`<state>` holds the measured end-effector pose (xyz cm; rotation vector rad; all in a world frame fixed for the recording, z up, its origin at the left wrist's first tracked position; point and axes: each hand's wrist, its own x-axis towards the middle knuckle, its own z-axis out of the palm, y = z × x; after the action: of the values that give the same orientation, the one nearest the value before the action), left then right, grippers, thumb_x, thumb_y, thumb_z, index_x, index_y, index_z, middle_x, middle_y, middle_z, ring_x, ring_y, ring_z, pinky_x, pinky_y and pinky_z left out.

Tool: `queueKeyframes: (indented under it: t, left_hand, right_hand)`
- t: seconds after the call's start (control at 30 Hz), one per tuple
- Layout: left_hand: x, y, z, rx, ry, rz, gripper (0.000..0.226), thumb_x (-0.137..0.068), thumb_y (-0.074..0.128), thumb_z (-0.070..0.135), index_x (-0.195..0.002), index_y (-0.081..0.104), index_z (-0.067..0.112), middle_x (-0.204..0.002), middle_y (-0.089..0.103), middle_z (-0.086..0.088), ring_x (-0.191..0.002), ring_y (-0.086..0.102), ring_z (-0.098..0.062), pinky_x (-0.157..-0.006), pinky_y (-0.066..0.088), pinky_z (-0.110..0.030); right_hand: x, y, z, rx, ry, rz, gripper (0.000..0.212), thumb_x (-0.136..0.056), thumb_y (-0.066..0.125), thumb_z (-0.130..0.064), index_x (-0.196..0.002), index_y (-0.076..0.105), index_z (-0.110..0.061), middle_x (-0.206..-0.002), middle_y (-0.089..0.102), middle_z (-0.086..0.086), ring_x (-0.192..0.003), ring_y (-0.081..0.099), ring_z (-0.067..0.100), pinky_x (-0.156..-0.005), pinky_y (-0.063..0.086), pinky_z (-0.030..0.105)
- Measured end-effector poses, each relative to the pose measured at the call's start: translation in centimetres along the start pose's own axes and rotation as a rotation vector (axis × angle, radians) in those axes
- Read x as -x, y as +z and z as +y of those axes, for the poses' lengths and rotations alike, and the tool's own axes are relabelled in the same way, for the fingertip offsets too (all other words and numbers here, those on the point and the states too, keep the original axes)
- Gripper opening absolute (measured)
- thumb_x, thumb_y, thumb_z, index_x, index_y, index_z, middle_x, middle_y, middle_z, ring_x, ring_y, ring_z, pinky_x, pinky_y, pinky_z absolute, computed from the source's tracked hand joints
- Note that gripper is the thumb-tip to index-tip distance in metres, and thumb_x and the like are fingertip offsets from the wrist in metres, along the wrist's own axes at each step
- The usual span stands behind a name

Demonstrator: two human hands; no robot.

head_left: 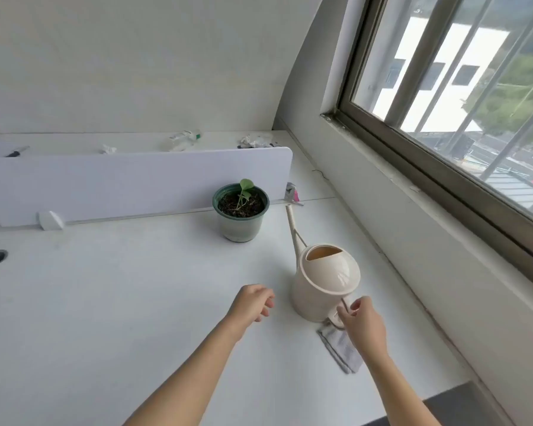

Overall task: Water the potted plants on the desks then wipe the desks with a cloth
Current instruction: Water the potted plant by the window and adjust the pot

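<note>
Pot [241, 230] left of can [325, 287]; cloth [340, 352] before can, perhaps touching.

Pretty soft, even daylight coming in from the window [462, 96] on the right, only faint shadows on the desk [105, 302], edges bend fisheye-style, whole frame slightly mushy.

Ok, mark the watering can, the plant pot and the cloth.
watering can [322, 290]: head view, on its cream body.
plant pot [240, 227]: head view, on its green outer wall.
cloth [339, 348]: head view, on its grey middle.

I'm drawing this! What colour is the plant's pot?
The pot is green, darker at the rim; the head view shows it.
</note>
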<state>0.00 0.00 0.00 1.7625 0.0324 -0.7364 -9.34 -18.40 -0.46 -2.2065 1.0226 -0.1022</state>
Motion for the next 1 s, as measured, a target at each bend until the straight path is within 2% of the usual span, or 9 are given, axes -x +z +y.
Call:
queueKeyframes:
  t: [0.27, 0.37, 0.43, 0.53, 0.6, 0.63, 0.73, 0.87, 1.0]
  left_hand:
    - [-5.5, 3.4, 1.9, 0.091, -0.061, 0.1, 0.007, -0.09, 0.044, 0.017, -0.087, 0.048, 0.012, -0.076, 0.046, -0.002, -0.067, 0.041, -0.017, -0.058, 0.033, -0.026]
    - [-8.1, 4.5, 2.7, 0.132, -0.069, 0.1, 0.032, -0.093, 0.045, 0.027, -0.12, 0.048, 0.012, -0.107, 0.05, -0.003, -0.092, 0.047, -0.018, -0.073, 0.039, -0.029]
    - [-10.1, 5.4, 3.2, 0.206, -0.086, 0.101, 0.052, -0.093, 0.045, 0.033, -0.14, 0.033, 0.012, -0.134, 0.041, -0.002, -0.119, 0.042, -0.02, -0.092, 0.038, -0.032]
    - [-12.4, 6.5, 3.8, 0.348, -0.118, 0.107, 0.06, -0.092, 0.048, 0.037, -0.144, 0.026, 0.016, -0.131, 0.039, -0.001, -0.125, 0.037, -0.018, -0.108, 0.033, -0.04]
    - [-13.4, 7.1, 3.9, 0.392, -0.132, 0.11, 0.058, -0.091, 0.05, 0.035, -0.142, 0.029, 0.016, -0.127, 0.041, -0.002, -0.125, 0.039, -0.02, -0.103, 0.038, -0.04]
    - [-13.7, 7.3, 3.9, 0.41, -0.129, 0.106, 0.051, -0.091, 0.05, 0.033, -0.137, 0.037, 0.016, -0.127, 0.046, -0.005, -0.123, 0.044, -0.022, -0.092, 0.044, -0.037]
    - [-14.0, 7.8, 4.0, 0.462, -0.111, 0.133, 0.008, -0.091, 0.05, 0.026, -0.094, 0.054, 0.019, -0.101, 0.055, -0.005, -0.095, 0.054, -0.02, -0.062, 0.04, -0.026]
    - [-14.0, 7.7, 4.0, 0.492, -0.099, 0.171, 0.007, -0.091, 0.05, 0.023, -0.096, 0.052, 0.018, -0.085, 0.056, 0.001, -0.082, 0.053, -0.017, -0.061, 0.04, -0.025]
    - [-13.4, 7.5, 4.6, 0.49, -0.135, 0.171, 0.01, -0.09, 0.051, 0.023, -0.08, 0.053, 0.023, -0.079, 0.053, 0.001, -0.078, 0.052, -0.016, -0.062, 0.039, -0.026]
  right_hand:
    - [-2.6, -0.4, 0.7, 0.111, -0.007, -0.057, 0.024, -0.085, 0.053, -0.032, -0.097, 0.041, -0.014, -0.082, 0.064, 0.008, -0.069, 0.053, 0.025, -0.053, 0.033, 0.03]
    - [-3.7, -0.8, 1.2, 0.121, -0.051, -0.165, 0.024, -0.086, 0.052, -0.037, -0.1, 0.045, -0.02, -0.085, 0.063, 0.003, -0.071, 0.054, 0.019, -0.051, 0.034, 0.026]
    - [-4.8, -1.0, 1.8, 0.145, -0.118, -0.259, 0.017, -0.087, 0.049, -0.034, -0.082, 0.049, -0.018, -0.08, 0.059, 0.001, -0.068, 0.05, 0.015, -0.054, 0.033, 0.025]
    - [-6.3, -1.5, 2.4, 0.146, -0.18, -0.352, 0.037, -0.089, 0.046, -0.025, -0.057, 0.03, -0.015, -0.055, 0.037, -0.003, -0.052, 0.032, 0.011, -0.05, 0.024, 0.024]
    - [-7.1, -2.0, 2.6, 0.143, -0.222, -0.4, 0.041, -0.091, 0.045, -0.022, -0.056, 0.025, -0.015, -0.053, 0.031, -0.005, -0.05, 0.027, 0.01, -0.048, 0.023, 0.025]
    - [-7.6, -2.3, 2.7, 0.141, -0.238, -0.423, 0.041, -0.091, 0.046, -0.022, -0.056, 0.025, -0.015, -0.053, 0.031, -0.005, -0.05, 0.027, 0.01, -0.048, 0.023, 0.025]
    - [-9.0, -2.6, 3.1, 0.132, -0.262, -0.48, 0.038, -0.091, 0.046, -0.022, -0.058, 0.027, -0.016, -0.055, 0.035, -0.005, -0.053, 0.032, 0.011, -0.051, 0.024, 0.024]
    - [-9.9, -2.7, 3.4, 0.064, -0.235, -0.526, 0.037, -0.09, 0.048, -0.022, -0.058, 0.031, -0.019, -0.06, 0.045, -0.001, -0.077, 0.062, 0.027, -0.06, 0.034, 0.032]
    - [-9.7, -3.2, 2.7, 0.016, -0.241, -0.554, 0.038, -0.089, 0.05, -0.016, -0.055, 0.031, -0.018, -0.058, 0.047, -0.002, -0.066, 0.054, 0.014, -0.055, 0.03, 0.025]
